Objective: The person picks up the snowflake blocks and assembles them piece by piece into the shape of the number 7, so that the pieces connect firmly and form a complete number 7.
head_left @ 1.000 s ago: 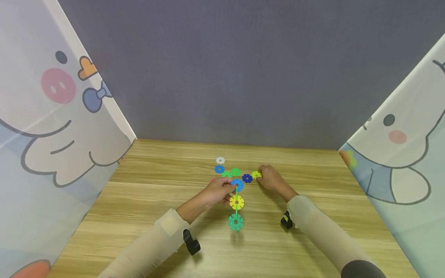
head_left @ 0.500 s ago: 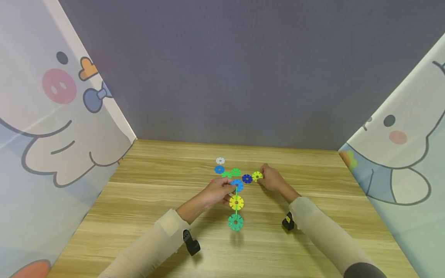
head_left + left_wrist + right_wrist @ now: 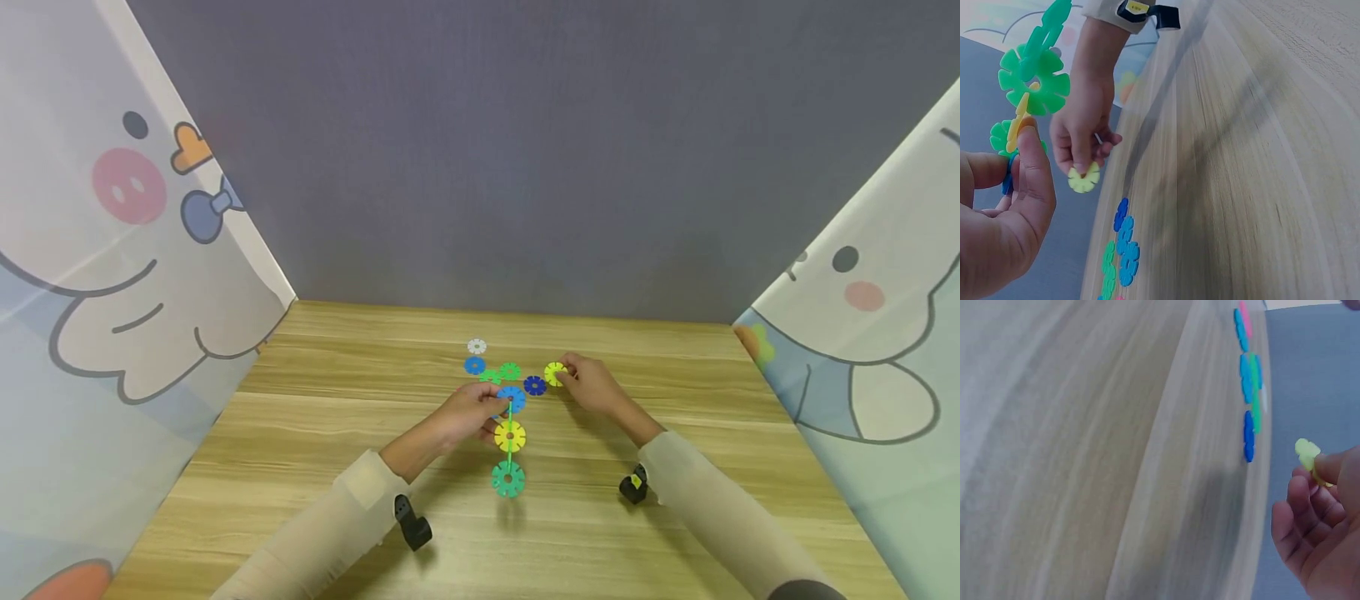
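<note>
In the head view my left hand (image 3: 470,413) pinches the blue snowflake disc (image 3: 512,400) at the far end of a linked chain. A yellow disc (image 3: 510,437) and a teal-green disc (image 3: 508,480) follow it toward me, joined by green discs (image 3: 511,457) seen edge-on. The left wrist view shows the chain raised, with a green disc (image 3: 1034,79) crossing an orange-yellow one. My right hand (image 3: 592,383) pinches a loose yellow snowflake disc (image 3: 553,374) between thumb and fingers. That disc is lifted off the table in both wrist views.
Loose discs lie flat on the wooden table (image 3: 360,400) beyond the left hand: a white one (image 3: 477,346), a blue one (image 3: 475,366), green ones (image 3: 510,372) and a dark blue one (image 3: 535,386). A grey panel (image 3: 510,167) stands behind the table, with cartoon-printed panels at both sides.
The right hand has taken the yellow disc at the table and raised it, the forearm shifting slightly right. The left hand and its chain have stayed nearly still.
</note>
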